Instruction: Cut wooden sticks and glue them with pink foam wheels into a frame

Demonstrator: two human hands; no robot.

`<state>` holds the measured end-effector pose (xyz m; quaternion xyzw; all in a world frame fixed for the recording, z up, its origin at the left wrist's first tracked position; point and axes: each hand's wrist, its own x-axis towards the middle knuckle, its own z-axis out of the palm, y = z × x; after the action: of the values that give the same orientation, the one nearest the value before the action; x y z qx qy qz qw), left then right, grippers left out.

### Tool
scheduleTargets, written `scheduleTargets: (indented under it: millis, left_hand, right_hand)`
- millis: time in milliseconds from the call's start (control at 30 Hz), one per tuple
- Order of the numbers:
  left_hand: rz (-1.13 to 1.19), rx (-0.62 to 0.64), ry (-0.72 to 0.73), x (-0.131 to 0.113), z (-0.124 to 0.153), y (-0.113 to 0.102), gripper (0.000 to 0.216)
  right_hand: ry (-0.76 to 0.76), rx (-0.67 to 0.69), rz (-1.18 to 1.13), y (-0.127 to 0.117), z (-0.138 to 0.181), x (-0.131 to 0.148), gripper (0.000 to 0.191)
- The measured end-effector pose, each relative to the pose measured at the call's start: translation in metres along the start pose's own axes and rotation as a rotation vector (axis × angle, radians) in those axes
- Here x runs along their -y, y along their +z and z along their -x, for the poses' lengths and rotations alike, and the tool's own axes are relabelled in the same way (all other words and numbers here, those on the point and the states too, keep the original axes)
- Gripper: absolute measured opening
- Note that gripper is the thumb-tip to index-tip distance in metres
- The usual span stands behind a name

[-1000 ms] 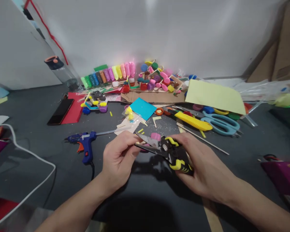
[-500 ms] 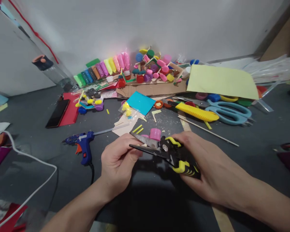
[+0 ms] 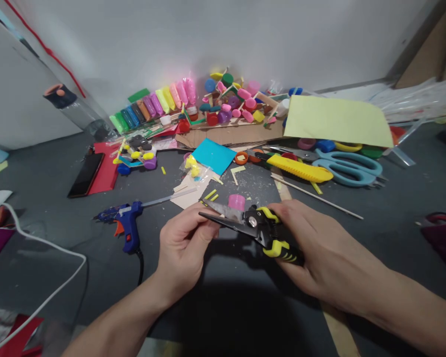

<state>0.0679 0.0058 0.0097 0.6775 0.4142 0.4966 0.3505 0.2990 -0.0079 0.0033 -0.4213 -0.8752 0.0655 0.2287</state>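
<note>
Right hand [image 3: 315, 253] wrapped round yellow-black snips [image 3: 253, 223] just in front of the pink cap [image 3: 237, 201], blades [image 3: 231, 224] parted at the left hand [image 3: 184, 245]. Left thumb and fingers pressed together; can't tell what's between them.

The left hand [image 3: 184, 245] pinches, fingers curled; the right hand [image 3: 314, 255] (its back showing) bends in a grip.

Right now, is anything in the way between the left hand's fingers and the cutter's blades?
Nothing visible is: the fingers of the left hand sit right by the open blades of the cutter in the right hand. Whether they touch cannot be told; anything pinched there is mostly hidden.
</note>
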Motion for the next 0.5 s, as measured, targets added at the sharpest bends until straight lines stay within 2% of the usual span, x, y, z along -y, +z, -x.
scheduleTargets:
  millis: [400, 500]
  left_hand:
    - [0.154, 0.028, -0.159, 0.0084, 0.0015, 0.0036, 0.023]
    - [0.219, 0.046, -0.209, 0.0079, 0.0019, 0.0041, 0.025]
  right_hand:
    - [0.028, 0.005, 0.018, 0.0038, 0.0067, -0.0070, 0.034]
    - [0.019, -0.010, 0.018, 0.0052, 0.0084, -0.0104, 0.029]
